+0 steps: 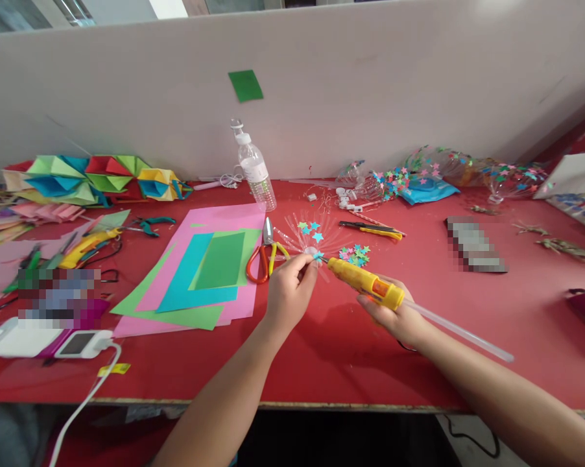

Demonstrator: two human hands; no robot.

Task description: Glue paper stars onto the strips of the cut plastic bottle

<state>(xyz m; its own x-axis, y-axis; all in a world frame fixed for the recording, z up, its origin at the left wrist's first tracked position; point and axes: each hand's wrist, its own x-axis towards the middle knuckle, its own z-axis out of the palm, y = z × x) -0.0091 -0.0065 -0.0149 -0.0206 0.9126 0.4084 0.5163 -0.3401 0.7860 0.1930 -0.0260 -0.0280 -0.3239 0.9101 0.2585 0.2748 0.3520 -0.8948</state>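
Observation:
My right hand (394, 314) is wrapped round a yellow glue gun (365, 282), with a long clear glue stick (460, 329) jutting from its back end. Between the fingertips of my left hand (292, 288) is a small blue paper star (318, 257), and the gun's nozzle points right at it, touching or nearly so. Just beyond my fingers lies a cut clear plastic bottle piece (310, 250) with its strips fanned out and a few stars on them. A pile of coloured stars (355, 254) lies beside the nozzle.
Scissors (257, 264) and pliers (268, 232) lie left of the plastic piece, beside stacked coloured paper (200, 298). A plastic bottle (256, 172) stands behind. A box cutter (370, 229) and a phone (475, 243) are to the right; star-covered plastic pieces (509, 178) line the back wall.

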